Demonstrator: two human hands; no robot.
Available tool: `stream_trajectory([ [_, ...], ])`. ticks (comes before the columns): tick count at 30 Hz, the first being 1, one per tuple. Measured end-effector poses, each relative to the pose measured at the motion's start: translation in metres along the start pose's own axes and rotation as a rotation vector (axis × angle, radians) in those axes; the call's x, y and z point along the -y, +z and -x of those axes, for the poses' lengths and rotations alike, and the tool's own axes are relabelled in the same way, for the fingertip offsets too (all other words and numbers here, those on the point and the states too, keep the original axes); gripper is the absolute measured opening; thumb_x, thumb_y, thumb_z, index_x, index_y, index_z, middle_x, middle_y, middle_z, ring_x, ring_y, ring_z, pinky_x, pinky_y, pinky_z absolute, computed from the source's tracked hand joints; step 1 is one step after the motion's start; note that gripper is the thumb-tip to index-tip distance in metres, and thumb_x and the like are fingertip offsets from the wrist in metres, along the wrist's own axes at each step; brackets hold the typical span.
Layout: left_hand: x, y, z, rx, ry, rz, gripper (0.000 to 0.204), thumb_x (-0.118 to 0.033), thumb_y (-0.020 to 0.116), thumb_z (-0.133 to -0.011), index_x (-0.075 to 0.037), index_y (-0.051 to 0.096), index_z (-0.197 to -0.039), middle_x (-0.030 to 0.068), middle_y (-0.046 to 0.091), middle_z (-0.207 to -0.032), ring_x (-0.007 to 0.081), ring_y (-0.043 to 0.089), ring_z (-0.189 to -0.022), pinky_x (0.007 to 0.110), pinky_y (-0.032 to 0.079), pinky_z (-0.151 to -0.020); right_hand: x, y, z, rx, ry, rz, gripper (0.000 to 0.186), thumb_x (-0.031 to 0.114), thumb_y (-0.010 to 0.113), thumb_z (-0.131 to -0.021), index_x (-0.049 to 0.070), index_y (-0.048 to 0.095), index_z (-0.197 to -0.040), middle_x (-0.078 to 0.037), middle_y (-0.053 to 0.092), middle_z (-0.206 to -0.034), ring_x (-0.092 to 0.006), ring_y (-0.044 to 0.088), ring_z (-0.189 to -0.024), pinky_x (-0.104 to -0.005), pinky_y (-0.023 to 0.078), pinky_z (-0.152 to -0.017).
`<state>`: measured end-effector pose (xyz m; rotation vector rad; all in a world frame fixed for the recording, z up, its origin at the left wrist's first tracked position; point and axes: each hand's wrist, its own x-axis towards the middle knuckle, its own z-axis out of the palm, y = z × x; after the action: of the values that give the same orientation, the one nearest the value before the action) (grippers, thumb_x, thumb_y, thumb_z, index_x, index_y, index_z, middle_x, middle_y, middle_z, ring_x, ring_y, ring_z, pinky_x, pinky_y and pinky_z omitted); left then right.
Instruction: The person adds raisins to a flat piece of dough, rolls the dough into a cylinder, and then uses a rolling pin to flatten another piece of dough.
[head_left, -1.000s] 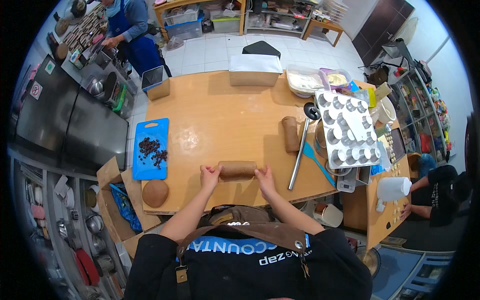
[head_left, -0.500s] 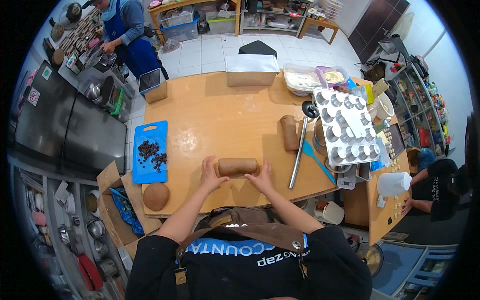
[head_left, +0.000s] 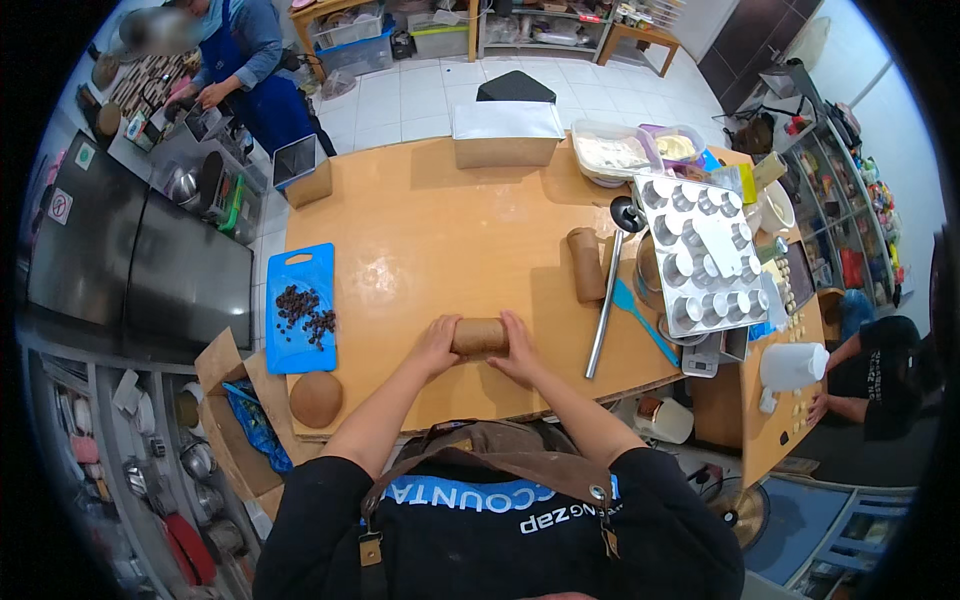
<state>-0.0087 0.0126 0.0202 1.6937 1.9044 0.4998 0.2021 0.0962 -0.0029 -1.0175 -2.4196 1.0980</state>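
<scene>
My left hand (head_left: 438, 344) and my right hand (head_left: 516, 350) grip the two ends of a brown dough roll (head_left: 479, 335) lying crosswise near the table's front edge. A second dough roll (head_left: 586, 264) lies lengthwise to the right, beside a steel rolling pin (head_left: 602, 315) and a blue spatula (head_left: 648, 325). A round dough ball (head_left: 316, 400) sits at the front left corner, below a blue cutting board (head_left: 292, 360) with small dark pieces (head_left: 308, 316) on it.
A multi-cup metal tray (head_left: 700, 254) sits on the right; two metal loaf tins (head_left: 507, 150) (head_left: 309, 184) and plastic tubs (head_left: 612, 152) line the far edge of the table (head_left: 420, 230). One co-worker (head_left: 255, 80) stands at the back left counter, another (head_left: 875, 375) works at the right.
My hands have gone from holding the roll with fingertips, through spreading apart around it, to wrapping round its ends. The roll looks shorter between them.
</scene>
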Motion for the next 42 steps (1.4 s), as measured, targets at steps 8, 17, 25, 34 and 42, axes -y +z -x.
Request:
stream_trajectory([
  [8, -0.011, -0.033, -0.001, 0.196, -0.055, 0.086, 0.097, -0.016, 0.086, -0.059, -0.008, 0.034, -0.140, 0.0181, 0.044, -0.135, 0.0353, 0.045, -0.122, 0.041, 0.040, -0.104, -0.001, -0.036, 0.001, 0.064, -0.076, -0.059, 0.101, 0.018, 0.086, -0.061, 0.007, 0.027, -0.143, -0.020, 0.027, -0.146, -0.0392, 0.027, -0.136, -0.0431, 0.029, -0.112],
  [17, -0.012, -0.007, -0.005, 0.080, -0.122, -0.047, 0.088, -0.014, 0.084, -0.059, -0.009, 0.040, -0.135, 0.0169, 0.049, -0.125, 0.0356, 0.052, -0.114, 0.043, 0.046, -0.097, 0.006, 0.001, -0.016, 0.045, -0.129, -0.068, 0.088, 0.018, 0.085, -0.064, 0.009, 0.035, -0.135, -0.021, 0.029, -0.142, -0.0412, 0.031, -0.133, -0.0438, 0.033, -0.109],
  [25, -0.011, -0.010, 0.002, -0.073, -0.435, 0.300, 0.099, -0.042, 0.081, -0.068, -0.004, 0.029, -0.143, 0.0238, 0.042, -0.132, 0.0365, 0.046, -0.122, 0.043, 0.041, -0.102, 0.005, -0.037, -0.005, -0.048, -0.203, 0.127, 0.097, 0.019, 0.087, -0.060, 0.013, 0.033, -0.140, -0.021, 0.023, -0.147, -0.0420, 0.032, -0.134, -0.0442, 0.034, -0.109],
  [34, -0.011, 0.024, -0.026, -0.114, -0.467, 0.502, 0.084, -0.044, 0.080, -0.070, -0.001, 0.043, -0.133, 0.0232, 0.048, -0.130, 0.0355, 0.049, -0.120, 0.042, 0.043, -0.099, 0.016, -0.001, -0.011, -0.100, -0.083, -0.195, 0.072, 0.001, 0.076, -0.062, 0.013, 0.048, -0.127, -0.015, 0.046, -0.124, -0.0370, 0.045, -0.121, -0.0439, 0.044, -0.099],
  [42, -0.094, -0.037, -0.158, 0.153, -0.003, 0.225, 0.085, -0.036, 0.083, -0.066, -0.002, 0.043, -0.133, 0.0212, 0.049, -0.131, 0.0350, 0.049, -0.121, 0.040, 0.041, -0.101, 0.004, -0.032, -0.036, -0.676, 0.217, -0.264, 0.074, 0.010, 0.081, -0.066, 0.007, 0.042, -0.129, -0.018, 0.041, -0.125, -0.0361, 0.042, -0.119, -0.0418, 0.038, -0.102],
])
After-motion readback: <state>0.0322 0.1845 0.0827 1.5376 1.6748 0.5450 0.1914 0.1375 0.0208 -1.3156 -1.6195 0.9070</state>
